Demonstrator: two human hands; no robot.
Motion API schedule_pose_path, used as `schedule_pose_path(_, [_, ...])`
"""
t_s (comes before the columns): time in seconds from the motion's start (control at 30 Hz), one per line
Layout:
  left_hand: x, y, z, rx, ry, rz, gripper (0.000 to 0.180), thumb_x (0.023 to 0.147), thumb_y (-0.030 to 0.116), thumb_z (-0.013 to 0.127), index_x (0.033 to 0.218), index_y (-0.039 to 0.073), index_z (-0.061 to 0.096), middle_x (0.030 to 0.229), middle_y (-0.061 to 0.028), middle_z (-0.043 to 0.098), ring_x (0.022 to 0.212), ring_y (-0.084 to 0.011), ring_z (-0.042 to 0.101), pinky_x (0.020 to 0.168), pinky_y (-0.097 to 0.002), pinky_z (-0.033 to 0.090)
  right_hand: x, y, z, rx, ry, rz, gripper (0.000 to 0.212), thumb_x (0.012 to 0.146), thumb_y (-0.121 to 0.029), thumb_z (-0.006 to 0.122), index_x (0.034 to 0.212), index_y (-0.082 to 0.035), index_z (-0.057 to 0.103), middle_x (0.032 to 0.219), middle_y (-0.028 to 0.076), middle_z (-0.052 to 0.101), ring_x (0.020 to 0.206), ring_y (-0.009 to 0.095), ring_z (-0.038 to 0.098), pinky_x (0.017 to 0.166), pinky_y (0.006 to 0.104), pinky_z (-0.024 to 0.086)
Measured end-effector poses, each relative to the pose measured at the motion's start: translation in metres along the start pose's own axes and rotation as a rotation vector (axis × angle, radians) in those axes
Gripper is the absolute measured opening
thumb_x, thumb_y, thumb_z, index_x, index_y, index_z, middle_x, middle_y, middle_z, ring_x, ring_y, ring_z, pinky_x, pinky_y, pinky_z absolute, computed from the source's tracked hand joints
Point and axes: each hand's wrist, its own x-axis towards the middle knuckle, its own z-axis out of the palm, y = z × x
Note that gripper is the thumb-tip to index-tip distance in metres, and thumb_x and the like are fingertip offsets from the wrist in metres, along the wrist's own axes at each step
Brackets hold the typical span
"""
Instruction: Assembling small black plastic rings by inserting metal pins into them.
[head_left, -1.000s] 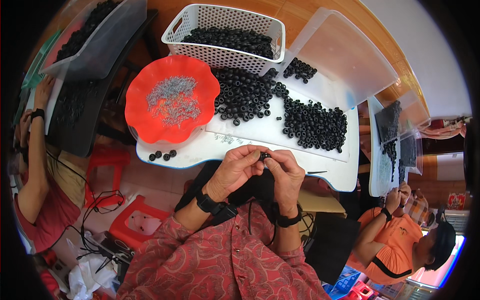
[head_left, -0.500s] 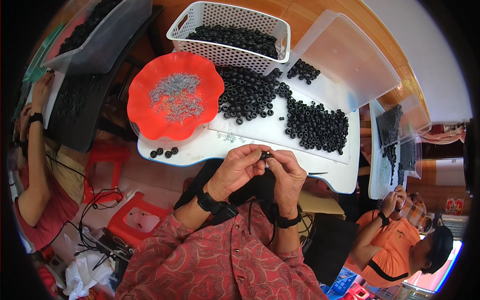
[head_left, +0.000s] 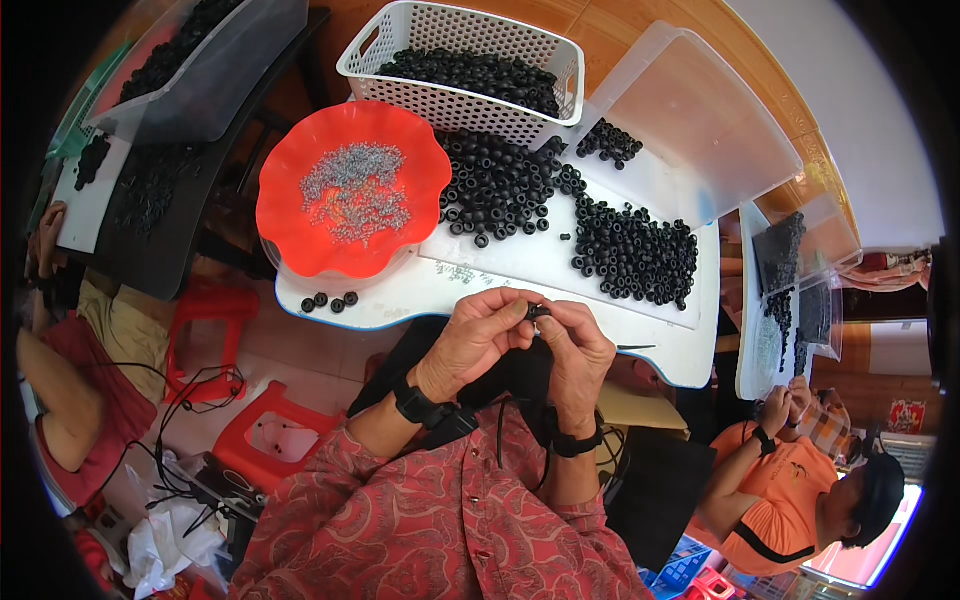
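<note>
Between the fingertips of both hands is a small round black part [head_left: 536, 312], held just off the near edge of the white table [head_left: 395, 305]. My left hand [head_left: 482, 335] pinches it from one side with thumb and fingers. From the other side my right hand [head_left: 578, 342] closes on it too; the fingers hide much of the part. Beyond my hands lie a pile of black ring-shaped parts [head_left: 495, 185] and a second, flatter group of black parts [head_left: 635, 250]. A red wavy-rimmed bowl [head_left: 285, 200] to the left holds many small silvery metal pieces [head_left: 355, 185].
A white perforated basket [head_left: 470, 100] full of black parts stands at the back. Right of it is a clear plastic bin [head_left: 700, 120] on its side. Several black rings [head_left: 330, 302] sit near the table's left edge. Co-workers sit left and right; red stools [head_left: 265, 430] stand left.
My hands stay nearly in place, with the fingers shifting slightly on the black part. At the left, the co-worker's arm has drawn back from the bin toward the body.
</note>
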Motion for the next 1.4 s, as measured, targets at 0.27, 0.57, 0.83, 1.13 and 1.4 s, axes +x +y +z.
schedule_pose_path(0.27, [0.0, -0.001, 0.0, 0.022, 0.0, 0.006, 0.023, 0.101, 0.012, 0.058, 0.118, -0.002, 0.065, 0.09, -0.0046, 0.066, 0.078, -0.0108, 0.063, 0.074, -0.0258, 0.054, -0.001, 0.002, -0.001, -0.003, 0.0, 0.004, 0.018, 0.085, 0.006, 0.072, 0.103, 0.002, 0.073, 0.097, 0.005, 0.067, 0.088, 0.011, 0.06, 0.079, 0.0225, 0.048])
schedule_pose_path(0.57, [-0.001, -0.001, 0.001, 0.036, -0.005, 0.021, 0.024, 0.101, 0.011, 0.059, 0.119, -0.002, 0.065, 0.092, -0.0052, 0.066, 0.078, -0.011, 0.063, 0.074, -0.0256, 0.055, -0.001, 0.001, -0.002, -0.018, 0.0, -0.004, 0.017, 0.085, 0.005, 0.072, 0.102, 0.002, 0.074, 0.097, 0.005, 0.067, 0.088, 0.011, 0.061, 0.079, 0.0225, 0.048])
schedule_pose_path(0.83, [-0.002, -0.002, 0.001, 0.042, 0.014, 0.03, 0.024, 0.1, 0.012, 0.06, 0.119, -0.002, 0.065, 0.091, -0.005, 0.066, 0.079, -0.01, 0.062, 0.074, -0.0246, 0.054, -0.002, -0.005, 0.0, -0.128, -0.01, -0.058, 0.017, 0.084, 0.005, 0.073, 0.102, 0.001, 0.073, 0.097, 0.007, 0.068, 0.087, 0.012, 0.062, 0.077, 0.0234, 0.049])
schedule_pose_path(1.13, [-0.003, -0.003, -0.002, 0.015, 0.028, 0.062, 0.022, 0.098, 0.01, 0.062, 0.116, -0.002, 0.066, 0.096, -0.0076, 0.068, 0.075, -0.0118, 0.063, 0.07, -0.0252, 0.055, -0.003, -0.011, 0.003, -0.263, -0.037, -0.172, 0.017, 0.084, 0.005, 0.072, 0.101, 0.001, 0.073, 0.095, 0.007, 0.068, 0.083, 0.012, 0.063, 0.073, 0.0235, 0.05])
schedule_pose_path(1.4, [-0.004, 0.001, -0.001, 0.049, 0.006, 0.069, 0.023, 0.097, 0.013, 0.065, 0.115, -0.001, 0.067, 0.094, -0.0075, 0.069, 0.073, -0.0126, 0.064, 0.068, -0.0254, 0.055, -0.002, -0.015, 0.004, -0.261, -0.038, -0.208, 0.018, 0.084, 0.006, 0.072, 0.101, 0.001, 0.073, 0.094, 0.007, 0.068, 0.081, 0.012, 0.063, 0.07, 0.023, 0.049])
